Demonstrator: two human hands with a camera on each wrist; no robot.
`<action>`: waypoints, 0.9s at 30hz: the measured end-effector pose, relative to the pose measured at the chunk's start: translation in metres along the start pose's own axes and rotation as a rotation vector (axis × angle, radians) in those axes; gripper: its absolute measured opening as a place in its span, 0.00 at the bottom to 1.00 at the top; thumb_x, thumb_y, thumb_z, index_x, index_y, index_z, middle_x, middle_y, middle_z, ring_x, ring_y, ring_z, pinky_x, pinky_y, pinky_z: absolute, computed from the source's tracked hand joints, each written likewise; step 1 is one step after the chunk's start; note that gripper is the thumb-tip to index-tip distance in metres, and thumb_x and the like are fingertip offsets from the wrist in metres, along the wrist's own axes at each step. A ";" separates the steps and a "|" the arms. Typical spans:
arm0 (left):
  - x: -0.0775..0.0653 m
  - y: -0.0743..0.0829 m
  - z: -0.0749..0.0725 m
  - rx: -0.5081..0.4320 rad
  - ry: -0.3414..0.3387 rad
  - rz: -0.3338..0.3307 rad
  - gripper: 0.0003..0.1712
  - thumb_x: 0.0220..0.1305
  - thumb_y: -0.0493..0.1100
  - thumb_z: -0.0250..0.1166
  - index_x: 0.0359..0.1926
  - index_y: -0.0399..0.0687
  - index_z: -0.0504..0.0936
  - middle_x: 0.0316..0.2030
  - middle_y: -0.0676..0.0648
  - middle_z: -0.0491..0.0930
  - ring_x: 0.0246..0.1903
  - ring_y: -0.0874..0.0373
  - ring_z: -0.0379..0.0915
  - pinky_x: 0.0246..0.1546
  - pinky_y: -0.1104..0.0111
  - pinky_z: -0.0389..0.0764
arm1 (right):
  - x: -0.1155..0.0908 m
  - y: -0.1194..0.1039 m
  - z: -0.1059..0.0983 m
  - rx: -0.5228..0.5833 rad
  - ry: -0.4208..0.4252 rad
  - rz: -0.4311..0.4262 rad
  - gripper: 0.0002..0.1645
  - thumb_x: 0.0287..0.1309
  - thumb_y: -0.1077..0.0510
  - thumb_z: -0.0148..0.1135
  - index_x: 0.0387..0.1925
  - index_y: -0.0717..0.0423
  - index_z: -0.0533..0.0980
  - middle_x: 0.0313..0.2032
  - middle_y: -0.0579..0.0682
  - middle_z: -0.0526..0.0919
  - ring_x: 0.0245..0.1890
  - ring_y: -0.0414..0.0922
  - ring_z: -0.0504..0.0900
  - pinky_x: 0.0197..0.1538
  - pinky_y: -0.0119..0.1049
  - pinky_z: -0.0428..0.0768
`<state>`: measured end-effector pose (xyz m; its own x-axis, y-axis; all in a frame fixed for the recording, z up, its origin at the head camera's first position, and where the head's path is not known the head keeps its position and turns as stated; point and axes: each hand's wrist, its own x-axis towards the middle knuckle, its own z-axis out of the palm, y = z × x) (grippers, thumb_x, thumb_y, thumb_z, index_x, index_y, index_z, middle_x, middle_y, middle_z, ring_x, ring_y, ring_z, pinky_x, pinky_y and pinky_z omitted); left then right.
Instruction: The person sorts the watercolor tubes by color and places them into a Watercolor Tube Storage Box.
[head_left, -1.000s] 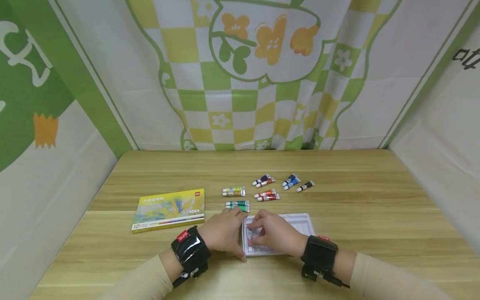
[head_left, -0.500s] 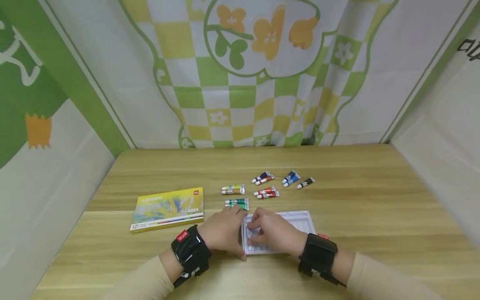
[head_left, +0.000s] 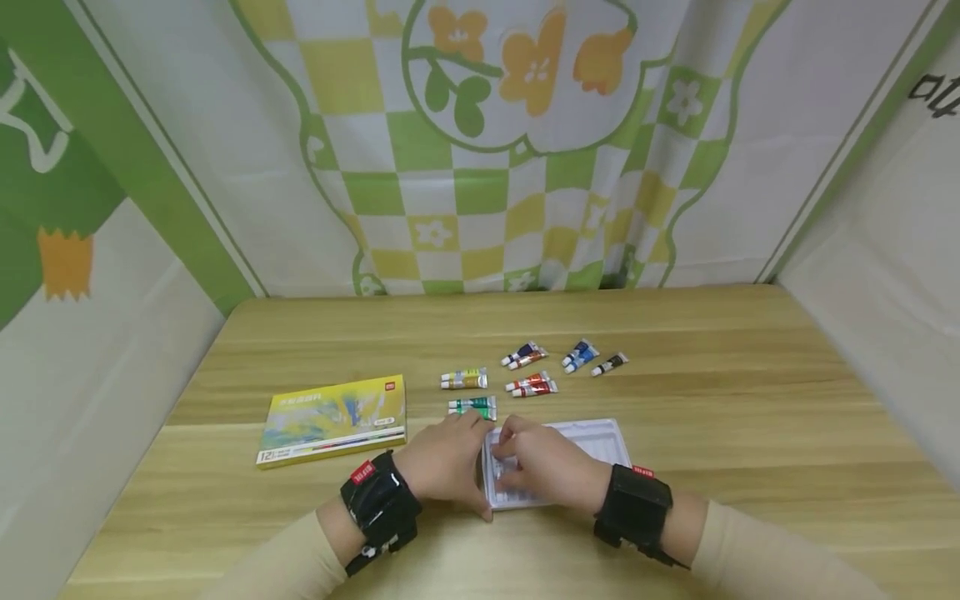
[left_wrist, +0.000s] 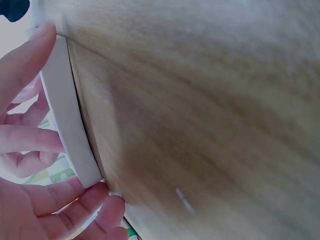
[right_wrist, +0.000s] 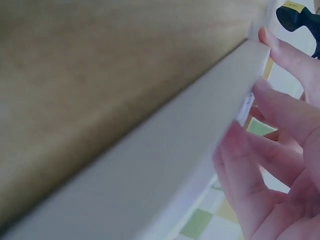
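A white plastic tray (head_left: 600, 443) lies on the wooden table in front of the person. My left hand (head_left: 446, 462) grips its left end, thumb at the near corner and fingers at the far one. My right hand (head_left: 551, 462) reaches over the tray with thumb and fingertips inside its left end. They pinch a small whitish paint tube (right_wrist: 247, 105), mostly hidden by the fingers. Just beyond the left fingers lie two green paint tubes (head_left: 472, 403), partly covered by that hand.
A yellow paint box (head_left: 333, 421) lies at the left. Behind the tray are yellow and ochre tubes (head_left: 463, 379), red and orange tubes (head_left: 532, 385), purple and brown tubes (head_left: 523, 356), blue tubes (head_left: 580, 357) and a black tube (head_left: 609, 364). A patterned curtain (head_left: 487, 192) hangs behind the table.
The head view shifts slightly. Both hands keep nearly the same places at the tray's left end, and the right fingertips still hold the small tube there.
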<state>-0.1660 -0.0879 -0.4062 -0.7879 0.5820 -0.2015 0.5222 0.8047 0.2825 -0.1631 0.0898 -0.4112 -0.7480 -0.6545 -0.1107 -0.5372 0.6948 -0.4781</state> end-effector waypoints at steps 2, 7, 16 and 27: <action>0.000 0.000 0.001 -0.002 0.003 0.008 0.60 0.25 0.67 0.77 0.60 0.40 0.70 0.52 0.46 0.72 0.50 0.52 0.70 0.50 0.58 0.77 | 0.000 -0.003 0.000 -0.064 -0.006 -0.001 0.20 0.49 0.51 0.69 0.45 0.54 0.82 0.42 0.47 0.79 0.33 0.34 0.76 0.36 0.24 0.77; -0.003 -0.003 0.007 -0.021 0.009 0.030 0.59 0.24 0.67 0.77 0.59 0.41 0.71 0.51 0.48 0.72 0.49 0.52 0.69 0.49 0.59 0.78 | -0.001 -0.014 0.004 -0.312 -0.019 -0.049 0.13 0.51 0.48 0.67 0.36 0.50 0.84 0.33 0.44 0.82 0.26 0.33 0.75 0.29 0.26 0.76; -0.001 -0.007 0.004 -0.027 0.038 0.051 0.60 0.24 0.67 0.78 0.59 0.41 0.69 0.51 0.47 0.71 0.49 0.51 0.68 0.50 0.57 0.77 | 0.000 -0.016 -0.012 -0.361 -0.098 -0.124 0.07 0.55 0.49 0.64 0.30 0.46 0.82 0.26 0.38 0.80 0.23 0.33 0.73 0.26 0.26 0.73; 0.004 -0.003 0.006 -0.009 -0.004 0.030 0.63 0.27 0.69 0.75 0.62 0.39 0.66 0.56 0.43 0.69 0.54 0.47 0.66 0.54 0.54 0.75 | -0.002 0.033 -0.049 0.171 -0.122 0.024 0.13 0.54 0.58 0.65 0.43 0.52 0.82 0.42 0.44 0.84 0.34 0.34 0.79 0.37 0.26 0.78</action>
<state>-0.1687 -0.0873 -0.4131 -0.7704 0.6066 -0.1963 0.5428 0.7855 0.2973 -0.1983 0.1285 -0.3844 -0.7016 -0.6767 -0.2233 -0.4381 0.6568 -0.6137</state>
